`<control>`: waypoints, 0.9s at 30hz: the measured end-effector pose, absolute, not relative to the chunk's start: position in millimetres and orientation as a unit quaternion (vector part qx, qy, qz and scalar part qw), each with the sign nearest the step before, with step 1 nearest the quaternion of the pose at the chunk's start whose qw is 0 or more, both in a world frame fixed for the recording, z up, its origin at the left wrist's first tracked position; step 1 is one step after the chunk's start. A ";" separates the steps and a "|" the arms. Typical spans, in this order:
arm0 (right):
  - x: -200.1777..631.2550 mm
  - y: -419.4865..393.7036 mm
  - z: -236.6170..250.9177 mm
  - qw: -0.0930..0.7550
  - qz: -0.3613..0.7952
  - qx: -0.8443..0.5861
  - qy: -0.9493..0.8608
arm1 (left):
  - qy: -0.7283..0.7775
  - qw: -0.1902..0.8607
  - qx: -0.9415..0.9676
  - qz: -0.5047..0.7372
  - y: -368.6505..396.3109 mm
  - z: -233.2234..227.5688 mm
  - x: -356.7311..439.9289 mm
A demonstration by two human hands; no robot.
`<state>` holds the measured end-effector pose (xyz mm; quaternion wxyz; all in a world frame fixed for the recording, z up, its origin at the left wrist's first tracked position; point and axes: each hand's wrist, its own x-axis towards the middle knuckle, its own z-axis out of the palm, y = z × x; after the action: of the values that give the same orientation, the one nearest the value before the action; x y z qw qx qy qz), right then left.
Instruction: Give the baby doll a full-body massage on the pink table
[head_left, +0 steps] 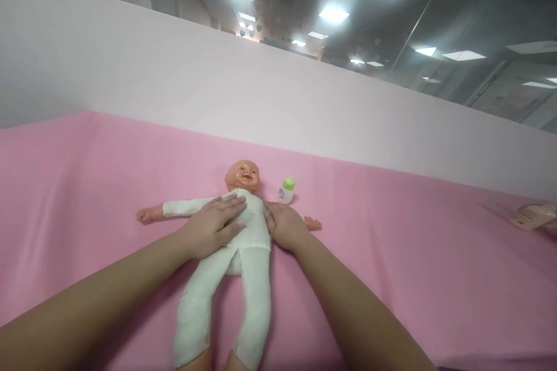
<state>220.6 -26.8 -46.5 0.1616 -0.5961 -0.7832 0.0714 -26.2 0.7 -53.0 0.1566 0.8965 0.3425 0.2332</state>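
A baby doll (256, 237) with a white cloth body lies face up on the pink sheet (418, 255), arms spread and legs toward me. My left hand (216, 223) rests flat on the left side of its chest and belly, fingers stretched out. Against the right side of the torso lies my right hand (285, 225), its fingers extended and partly hidden by the hand itself; it covers most of that doll arm. Just beyond my right hand is a small clear bottle (286, 191) with a green cap, not touched by either hand.
Behind the sheet runs a low white wall (217, 87) with glass above it, where ceiling lights reflect. At the far right edge lies a beige object (533, 216), partly blurred, in clear plastic.
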 end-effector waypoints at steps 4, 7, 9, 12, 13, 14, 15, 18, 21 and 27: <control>211.1 -37.7 -47.0 0.204 0.025 -0.544 -0.814 | 0.451 0.178 0.820 0.304 18.4 -66.2 -29.2; 185.5 -58.8 -47.3 0.266 0.034 -0.411 -0.871 | 0.476 0.201 0.794 0.321 20.7 -67.9 -25.8; 163.9 -73.5 -50.6 0.293 0.070 -0.322 -0.898 | 0.470 0.211 0.794 0.324 20.7 -68.4 -23.1; 141.4 -84.9 -56.3 0.270 0.110 -0.223 -0.930 | 0.470 0.213 0.784 0.345 22.4 -72.5 -20.9; 139.4 -85.1 -56.5 0.253 0.119 -0.224 -0.934 | 0.469 0.216 0.779 0.355 23.7 -74.5 -20.8; 140.3 -83.6 -55.5 0.234 0.125 -0.236 -0.935 | 0.466 0.225 0.775 0.363 25.0 -76.4 -21.0; 144.0 -80.7 -53.4 0.214 0.130 -0.258 -0.933 | 0.459 0.238 0.771 0.371 26.5 -77.9 -21.5; 165.1 -65.1 -46.1 0.186 0.119 -0.334 -0.916 | 0.429 0.322 0.748 0.390 29.4 -78.9 -24.4; 186.6 -47.0 -43.6 0.158 0.116 -0.403 -0.894 | 0.415 0.354 0.751 0.372 27.9 -74.4 -26.5; 212.4 -37.3 -43.6 0.116 0.090 -0.613 -0.776 | 0.451 0.242 0.813 0.277 18.2 -60.0 -35.9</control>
<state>212.4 -37.3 -43.6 0.1159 -0.6134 -0.7760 0.0903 -35.9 18.2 -60.0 0.2418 0.8132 0.4512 0.2769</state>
